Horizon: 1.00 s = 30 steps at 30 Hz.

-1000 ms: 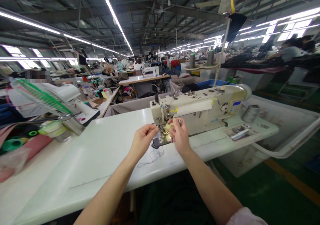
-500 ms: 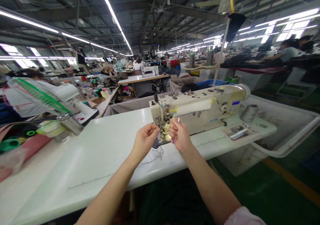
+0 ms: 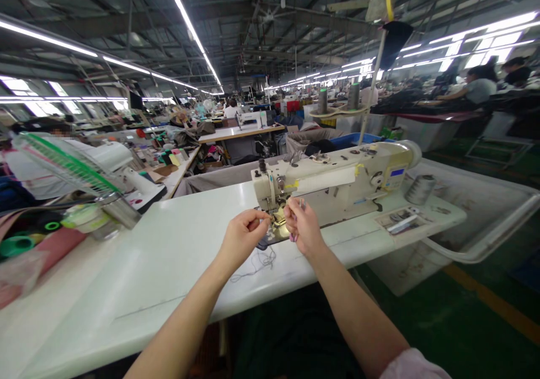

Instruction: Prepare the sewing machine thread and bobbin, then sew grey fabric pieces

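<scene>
My left hand (image 3: 247, 234) is closed in a pinch in front of the sewing machine's needle area. What sits between its thumb and forefinger is too fine to make out. Beside it on the right, my right hand (image 3: 302, 225) is curled round a small tool, with a pink end (image 3: 292, 237) below the fingers and a grey metal tip (image 3: 302, 203) above them. Both hands are just in front of the head of the cream sewing machine (image 3: 324, 185), apart from each other. Loose grey thread (image 3: 265, 260) lies tangled on the pale tabletop (image 3: 198, 233) under them.
A grey thread cone (image 3: 421, 189) and a recessed parts tray (image 3: 403, 221) are right of the machine. Two more cones (image 3: 353, 96) stand on the thread stand. A green-rimmed fan (image 3: 71, 162) is at left. A white plastic bin (image 3: 485, 216) adjoins the table's right end.
My right hand has turned slightly, and its fingertips now point more toward the needle area. My left hand stays pinched in nearly the same place.
</scene>
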{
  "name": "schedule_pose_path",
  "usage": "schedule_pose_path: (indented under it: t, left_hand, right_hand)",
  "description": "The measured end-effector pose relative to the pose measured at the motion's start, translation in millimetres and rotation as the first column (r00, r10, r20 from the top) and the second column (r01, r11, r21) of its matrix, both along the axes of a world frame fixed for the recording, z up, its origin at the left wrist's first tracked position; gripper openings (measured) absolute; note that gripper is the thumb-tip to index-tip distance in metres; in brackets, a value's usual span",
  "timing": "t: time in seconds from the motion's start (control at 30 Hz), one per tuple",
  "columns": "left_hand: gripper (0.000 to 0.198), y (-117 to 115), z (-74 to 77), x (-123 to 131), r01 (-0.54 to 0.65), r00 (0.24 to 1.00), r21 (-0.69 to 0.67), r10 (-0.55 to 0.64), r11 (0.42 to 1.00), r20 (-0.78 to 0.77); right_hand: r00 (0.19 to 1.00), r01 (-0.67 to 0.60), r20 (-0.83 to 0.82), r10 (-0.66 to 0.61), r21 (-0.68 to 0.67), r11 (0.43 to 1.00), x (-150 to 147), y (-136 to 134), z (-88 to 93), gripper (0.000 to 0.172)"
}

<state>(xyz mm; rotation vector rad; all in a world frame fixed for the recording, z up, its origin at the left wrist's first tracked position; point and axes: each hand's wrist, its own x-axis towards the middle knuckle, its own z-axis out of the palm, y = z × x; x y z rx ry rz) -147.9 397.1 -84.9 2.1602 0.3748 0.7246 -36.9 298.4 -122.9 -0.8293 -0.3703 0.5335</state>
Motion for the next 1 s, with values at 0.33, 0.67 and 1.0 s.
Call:
schedule_pose_path:
  t: [0.33,0.67,1.0]
  left_hand:
    - [0.024,1,-4.4,2,-0.077,0.997,0.113,0.076,0.991,0.012]
    - [0.022,-9,-1.4,2,-0.046,0.999,0.103,0.047,0.994,-0.002]
    - [0.023,-9,-3.9,4,0.026,1.0,0.141,-0.025,0.99,-0.012]
  right_hand:
    - [0.44,0.672,0.764,-0.472,0.068,0.737,-23,-16,-20.5,0.008]
    - [0.243,0.699,0.898,-0.366,0.099,0.708,-28,-9,-18.5,0.012]
    - [0.426,0.69,0.853,-0.302,-0.091,0.718,-26,-8,-12.3,0.006]
